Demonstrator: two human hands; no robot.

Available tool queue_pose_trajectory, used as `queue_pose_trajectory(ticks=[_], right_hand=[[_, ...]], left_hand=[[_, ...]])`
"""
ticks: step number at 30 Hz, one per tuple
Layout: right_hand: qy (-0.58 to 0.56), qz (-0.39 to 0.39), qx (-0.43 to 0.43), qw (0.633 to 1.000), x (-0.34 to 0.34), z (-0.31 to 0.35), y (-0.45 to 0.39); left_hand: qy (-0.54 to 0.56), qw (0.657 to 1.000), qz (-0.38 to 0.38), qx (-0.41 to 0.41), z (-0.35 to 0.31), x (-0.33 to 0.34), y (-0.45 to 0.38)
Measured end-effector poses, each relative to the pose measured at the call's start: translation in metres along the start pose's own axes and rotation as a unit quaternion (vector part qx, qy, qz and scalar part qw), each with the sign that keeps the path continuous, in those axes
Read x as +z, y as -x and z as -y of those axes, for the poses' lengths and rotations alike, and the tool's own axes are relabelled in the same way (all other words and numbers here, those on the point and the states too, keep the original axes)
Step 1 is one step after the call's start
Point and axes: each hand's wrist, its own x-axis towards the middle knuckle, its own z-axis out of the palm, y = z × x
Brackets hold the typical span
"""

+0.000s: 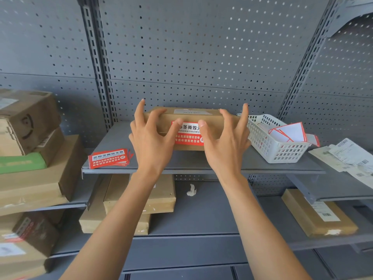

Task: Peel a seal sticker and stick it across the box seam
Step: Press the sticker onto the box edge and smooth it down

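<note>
A flat brown cardboard box (pixel 189 116) lies on the grey shelf (pixel 181 166) in the middle. A red and white seal sticker (pixel 188 136) lies across its front edge. My left hand (pixel 151 142) and my right hand (pixel 224 144) flank the sticker, fingers spread, thumbs pressing on its upper corners. Other fingertips rest on the box top and ends. Neither hand holds anything. A small stack of unused red seal stickers (pixel 110 158) lies on the shelf to the left.
A white plastic basket (pixel 276 146) with peeled backing papers (pixel 292 132) stands right of the box. Shipping labels (pixel 347 156) lie far right. Cardboard parcels (pixel 30 138) are stacked on the left, and more boxes (pixel 141 199) sit on lower shelves. A pegboard wall stands behind.
</note>
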Motion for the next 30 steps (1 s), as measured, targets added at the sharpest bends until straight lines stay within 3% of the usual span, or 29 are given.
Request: queue_pose_trajectory(ticks=[9,30], right_hand=[[0.088,-0.035,0.029,0.995,0.0,0.017,-0.002],[0.082,0.01,0.001,0.997,-0.022,0.025,0.005]], left_hand=[[-0.026,1.0,-0.007,-0.004,-0.012,-0.006,-0.006],[-0.037,0.997,0.065,0.035,-0.009,-0.034,-0.008]])
